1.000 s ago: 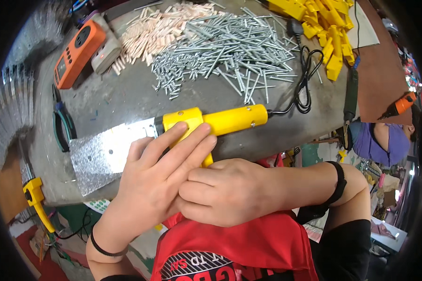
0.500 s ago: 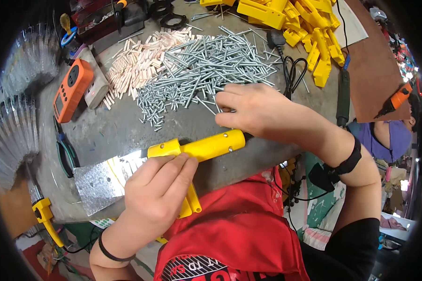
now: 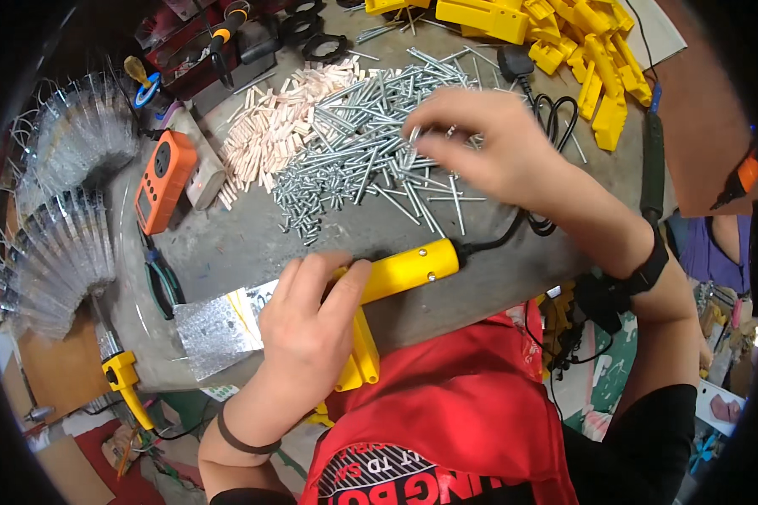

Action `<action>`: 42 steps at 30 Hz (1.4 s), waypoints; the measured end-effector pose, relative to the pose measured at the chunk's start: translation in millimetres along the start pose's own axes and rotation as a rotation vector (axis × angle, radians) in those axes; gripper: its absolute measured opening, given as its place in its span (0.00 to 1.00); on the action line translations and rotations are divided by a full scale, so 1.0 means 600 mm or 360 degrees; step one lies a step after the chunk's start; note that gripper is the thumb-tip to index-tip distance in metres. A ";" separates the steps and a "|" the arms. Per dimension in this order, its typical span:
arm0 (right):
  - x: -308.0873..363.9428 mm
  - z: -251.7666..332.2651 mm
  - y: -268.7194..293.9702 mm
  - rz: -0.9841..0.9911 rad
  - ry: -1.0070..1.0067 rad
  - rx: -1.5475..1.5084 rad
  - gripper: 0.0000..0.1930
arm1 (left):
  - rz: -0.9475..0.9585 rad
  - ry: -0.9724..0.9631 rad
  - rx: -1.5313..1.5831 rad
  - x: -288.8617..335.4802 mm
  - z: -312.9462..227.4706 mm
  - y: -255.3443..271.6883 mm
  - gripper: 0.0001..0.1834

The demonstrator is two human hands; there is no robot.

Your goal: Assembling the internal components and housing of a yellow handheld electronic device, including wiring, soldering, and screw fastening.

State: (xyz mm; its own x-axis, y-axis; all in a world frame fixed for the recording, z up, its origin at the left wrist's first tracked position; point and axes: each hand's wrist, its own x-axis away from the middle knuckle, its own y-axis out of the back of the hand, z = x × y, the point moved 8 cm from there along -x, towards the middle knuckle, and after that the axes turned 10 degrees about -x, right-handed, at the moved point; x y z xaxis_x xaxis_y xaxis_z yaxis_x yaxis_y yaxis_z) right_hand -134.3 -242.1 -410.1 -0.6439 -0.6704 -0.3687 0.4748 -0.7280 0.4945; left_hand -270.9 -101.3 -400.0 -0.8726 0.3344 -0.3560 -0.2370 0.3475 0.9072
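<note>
My left hand (image 3: 310, 324) is wrapped round a yellow plastic tool handle (image 3: 408, 271), which lies slanted near the table's front edge. Two small screws show near the handle's right end, where a black cord comes out. A flat piece in silvery bubble wrap (image 3: 219, 334) extends from its left side, and a yellow grip part (image 3: 360, 358) points toward me below my fingers. Over the heap of long metal screws (image 3: 379, 126) is my right hand (image 3: 501, 147), smeared by motion, its thumb and fingers curved. Whether it holds a screw cannot be made out.
Short screws (image 3: 307, 198) and pale small sticks (image 3: 269, 126) lie beside the long screws. Yellow plastic parts (image 3: 598, 67) are heaped at the far right. An orange meter (image 3: 165, 181), green-handled pliers (image 3: 164, 282) and wrapped bundles (image 3: 59, 261) are on the left. A dark screwdriver-like tool (image 3: 652, 168) lies right.
My right hand has moved from beside the handle's right end up over the screw heap. My left hand keeps its hold on the handle. The whole view has shifted slightly.
</note>
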 end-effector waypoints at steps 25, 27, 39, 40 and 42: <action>0.098 0.136 -0.130 -0.0689 0.0271 -0.0125 0.09 | -0.0032 0.1031 0.1377 0.029 0.066 -0.023 0.06; 0.104 0.136 -0.127 -0.0742 0.0265 -0.0159 0.09 | 0.0026 0.0992 0.1347 0.031 0.066 -0.025 0.07; 0.193 0.116 -0.150 -0.0726 -0.0091 -0.0411 0.07 | -0.0004 0.0839 0.0838 0.022 0.055 -0.024 0.06; 0.192 0.115 -0.150 -0.0725 -0.0094 -0.0410 0.07 | 0.0002 0.0762 0.0707 0.020 0.052 -0.023 0.05; 0.189 0.116 -0.144 -0.0749 -0.0055 -0.0387 0.07 | -0.0051 0.0467 0.0350 0.007 0.037 -0.024 0.04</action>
State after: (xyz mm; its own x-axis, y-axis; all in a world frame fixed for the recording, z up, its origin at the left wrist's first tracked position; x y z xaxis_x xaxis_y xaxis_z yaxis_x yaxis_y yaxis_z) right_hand -290.0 -245.3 -440.1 -0.8383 -0.2608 -0.4787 0.2524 -0.9640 0.0832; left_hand -261.5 -85.5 -419.5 -0.9592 0.0659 -0.2751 -0.1964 0.5446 0.8154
